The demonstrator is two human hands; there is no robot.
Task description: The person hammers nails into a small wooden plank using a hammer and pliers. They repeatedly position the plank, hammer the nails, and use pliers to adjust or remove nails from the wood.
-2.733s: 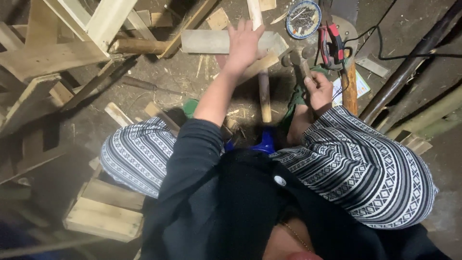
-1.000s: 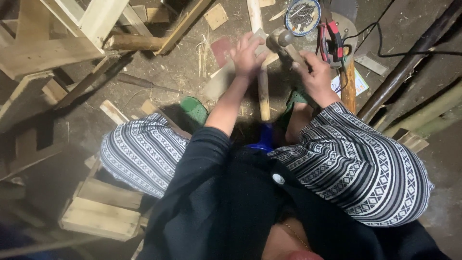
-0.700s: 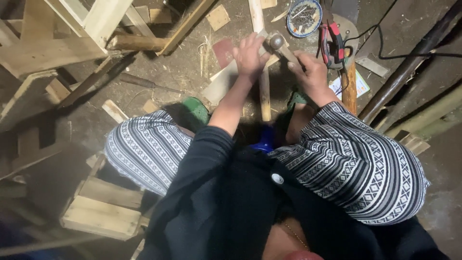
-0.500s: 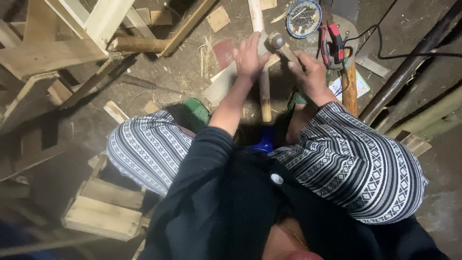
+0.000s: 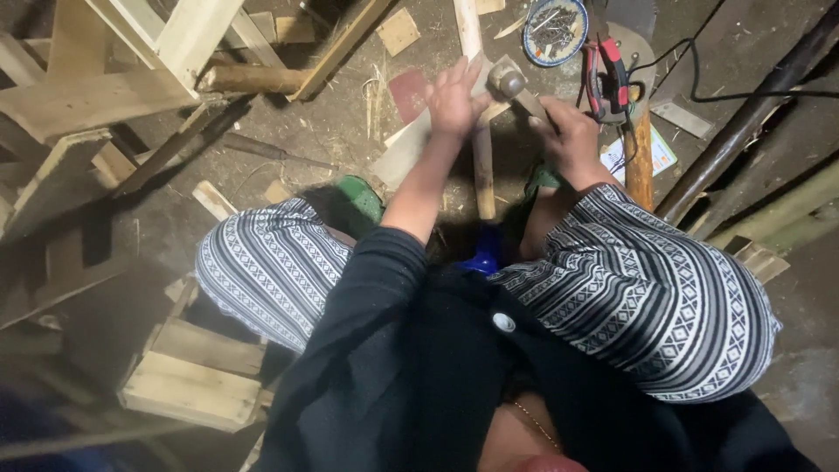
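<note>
on the dirt floor between the person's knees, 2 pale wooden strips (image 5: 481,166) cross. the left hand (image 5: 454,98) presses flat on the crossing, fingers spread, gripping nothing. the right hand (image 5: 568,135) is wrapped tight around the handle of a hammer (image 5: 509,83), whose metal head hovers just beside the left hand's fingers, above the wood. near the right hand lie red-handled pliers (image 5: 609,79) and a round dish of nails (image 5: 555,29).

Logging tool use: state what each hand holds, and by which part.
Right hand grips the hammer by its handle. Left hand presses on the wooden strips, holding them down.
</note>
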